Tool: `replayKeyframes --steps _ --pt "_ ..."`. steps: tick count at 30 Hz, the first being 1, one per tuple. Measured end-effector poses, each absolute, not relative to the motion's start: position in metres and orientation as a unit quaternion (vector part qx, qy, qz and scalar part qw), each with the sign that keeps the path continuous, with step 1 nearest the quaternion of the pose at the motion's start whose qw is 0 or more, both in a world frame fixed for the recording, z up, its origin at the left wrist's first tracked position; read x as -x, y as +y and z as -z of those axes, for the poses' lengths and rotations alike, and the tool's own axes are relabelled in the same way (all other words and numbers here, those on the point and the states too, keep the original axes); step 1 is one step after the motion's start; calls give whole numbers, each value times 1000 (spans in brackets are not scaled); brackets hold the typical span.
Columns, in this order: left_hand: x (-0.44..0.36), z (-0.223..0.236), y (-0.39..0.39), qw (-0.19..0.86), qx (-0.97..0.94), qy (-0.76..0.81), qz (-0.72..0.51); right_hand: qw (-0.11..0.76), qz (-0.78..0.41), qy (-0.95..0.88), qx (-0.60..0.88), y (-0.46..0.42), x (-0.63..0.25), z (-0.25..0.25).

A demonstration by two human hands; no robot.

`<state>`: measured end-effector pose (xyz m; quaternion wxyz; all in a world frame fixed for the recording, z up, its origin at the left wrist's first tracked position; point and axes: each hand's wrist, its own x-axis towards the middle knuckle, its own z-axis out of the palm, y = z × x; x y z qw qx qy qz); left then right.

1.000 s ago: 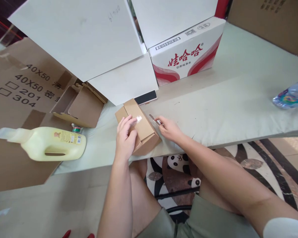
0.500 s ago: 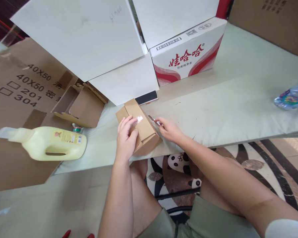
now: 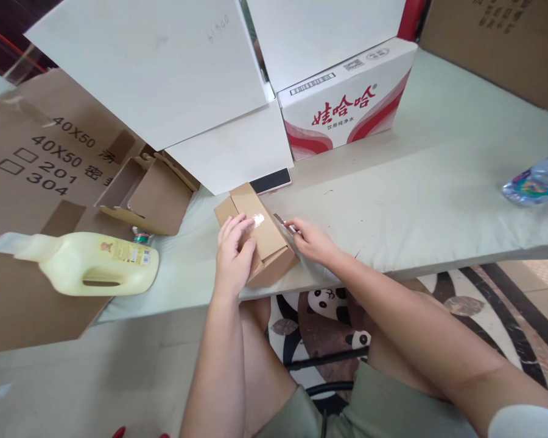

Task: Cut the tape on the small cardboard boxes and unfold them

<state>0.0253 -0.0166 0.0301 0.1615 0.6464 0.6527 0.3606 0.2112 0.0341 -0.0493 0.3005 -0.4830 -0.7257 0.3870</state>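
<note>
A small brown cardboard box [image 3: 274, 236] sits near the front edge of the covered table, its top flaps folded down and a shiny patch on top. My left hand [image 3: 235, 250] holds this box from its left side, fingers across the top and thumb toward the front. On the other side, my right hand [image 3: 311, 239] is closed around a slim utility knife [image 3: 279, 219]. Its dark tip lies close to the box's upper right edge; whether it touches the cardboard I cannot tell. My right fingers hide most of the handle.
Behind the box lies a phone [image 3: 271, 180], before white panels [image 3: 237, 146]. A red-and-white carton [image 3: 347, 112] stands farther right. On the left are a yellow jug [image 3: 105, 264], an opened carton [image 3: 162, 198] and a big carton [image 3: 36, 213]. A clear bottle [image 3: 536, 179] lies far right.
Almost nothing differs. Both hands keep their places at the box; the view has shifted very slightly.
</note>
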Motion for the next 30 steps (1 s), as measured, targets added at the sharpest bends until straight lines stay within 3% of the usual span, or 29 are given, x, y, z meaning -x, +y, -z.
replayKeyframes --steps 22,26,30 --pt "-26 -32 -17 169 -643 656 -357 358 -429 -690 459 34 -210 47" --pt "-24 -24 -15 208 -613 636 -420 407 -600 -537 431 35 -210 42" --pt "-25 -17 -13 303 -542 574 -533 469 -778 -288 305 38 -212 31"
